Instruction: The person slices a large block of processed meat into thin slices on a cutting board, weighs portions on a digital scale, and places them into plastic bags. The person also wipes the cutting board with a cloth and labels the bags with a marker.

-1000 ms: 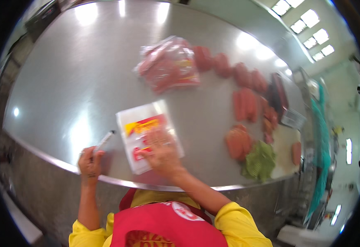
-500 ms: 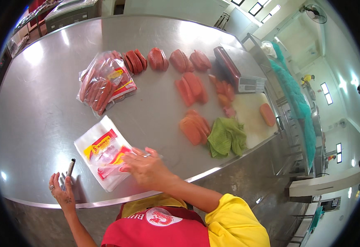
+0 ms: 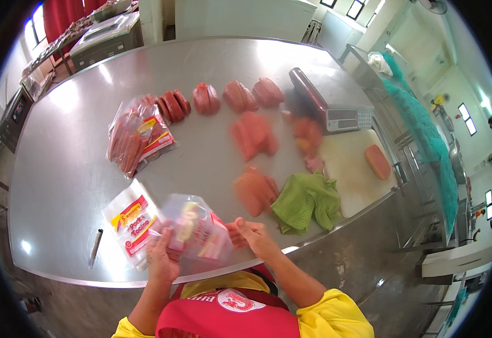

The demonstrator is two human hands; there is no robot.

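My left hand (image 3: 163,258) pinches a clear plastic bag (image 3: 198,228) with red and yellow print, thumb on its near left side. The bag is smeared by motion. At its right edge is my right hand (image 3: 256,239), fingers apart; whether they touch the bag is hard to tell. Under and left of the held bag lies a stack of printed plastic bags (image 3: 133,222) on the steel table. A marker pen (image 3: 95,248) rests left of the stack. Farther back are filled bags of reddish sliced meat (image 3: 139,138).
Several portions of sliced meat (image 3: 254,135) lie across the steel table (image 3: 60,169). On the right are a scale (image 3: 333,104), a green cloth (image 3: 308,203) and a white cutting board (image 3: 344,152) bearing a meat piece (image 3: 377,161). The table's near edge runs before me.
My left hand has left the marker pen on the table and moved right. One bag is now lifted off the stack in it. My right hand has shifted right, and the view has tilted.
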